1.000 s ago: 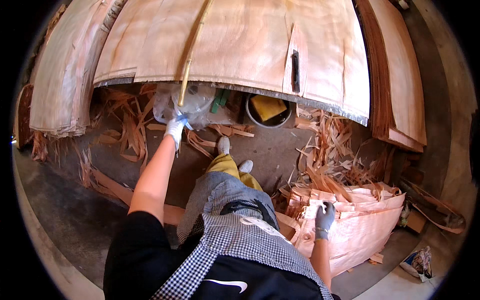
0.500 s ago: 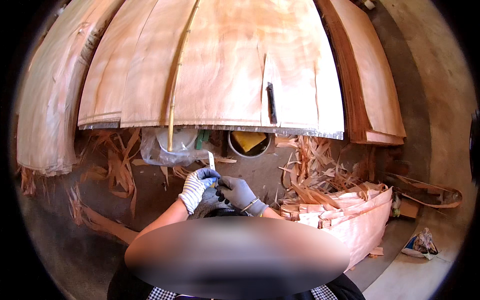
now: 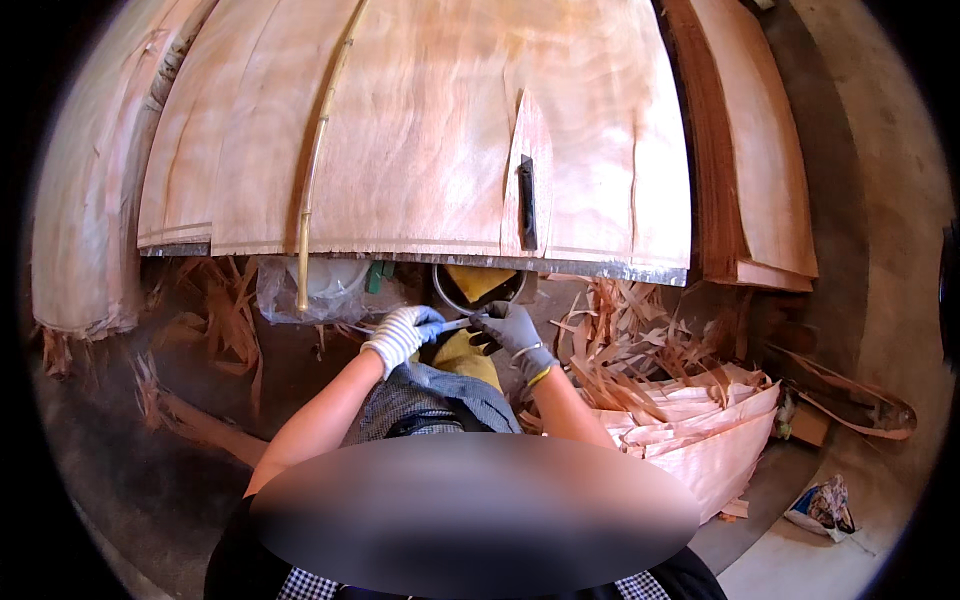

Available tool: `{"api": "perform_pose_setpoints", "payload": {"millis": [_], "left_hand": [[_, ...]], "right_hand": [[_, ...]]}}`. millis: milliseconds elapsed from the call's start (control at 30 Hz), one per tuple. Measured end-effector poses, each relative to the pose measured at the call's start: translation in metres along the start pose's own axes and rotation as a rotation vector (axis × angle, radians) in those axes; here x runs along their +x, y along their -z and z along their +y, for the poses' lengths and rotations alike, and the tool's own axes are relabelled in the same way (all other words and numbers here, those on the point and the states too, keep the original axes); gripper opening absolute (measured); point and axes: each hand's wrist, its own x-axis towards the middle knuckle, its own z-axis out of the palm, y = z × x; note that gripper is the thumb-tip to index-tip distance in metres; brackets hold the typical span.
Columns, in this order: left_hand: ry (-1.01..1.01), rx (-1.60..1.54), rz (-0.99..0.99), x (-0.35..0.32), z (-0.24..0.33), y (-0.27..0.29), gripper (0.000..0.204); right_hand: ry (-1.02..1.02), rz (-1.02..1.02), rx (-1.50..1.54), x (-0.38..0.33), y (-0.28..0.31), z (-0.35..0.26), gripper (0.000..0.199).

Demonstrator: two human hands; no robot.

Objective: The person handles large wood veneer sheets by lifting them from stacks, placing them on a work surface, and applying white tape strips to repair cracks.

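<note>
Strip of thin, flat, pale material spans the gap between the person's two gloved hands, just on the near side of the work surface. The left hand, in a white glove with dark stripes and blue-grey fingers, is clamped on the strip's left part. The right hand, in a plain grey glove, has curled fingertips at the right end; whether they grip it cannot be told.

Just beyond the hands stands a round metal basin with a yellow block inside. To its left is a clear, crumpled plastic bag. Farther off, a long yellow bamboo pole lies across broad pinkish wood veneer sheets, its near end overhanging their edge. Right of the hands, torn brown veneer scraps lie beyond a bundle of folded pale veneer.
</note>
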Motion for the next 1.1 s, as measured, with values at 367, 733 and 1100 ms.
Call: {"api": "perform_pose_setpoints", "payload": {"millis": [367,733,1100], "left_hand": [[-0.262,1.419,0.133,0.099,-0.03,-0.084,0.043],[-0.245,1.21,-0.046,0.063,0.064,-0.095,0.064],[-0.419,0.415,-0.057,0.004,0.133,-0.07,0.024]], "right_hand": [[0.392,0.447,-1.26,0.112,0.115,0.099,0.036],[0.205,0.73,-0.932,-0.077,0.189,0.062,0.018],[0.326,0.244,0.544,-0.112,0.041,-0.037,0.027]]}}
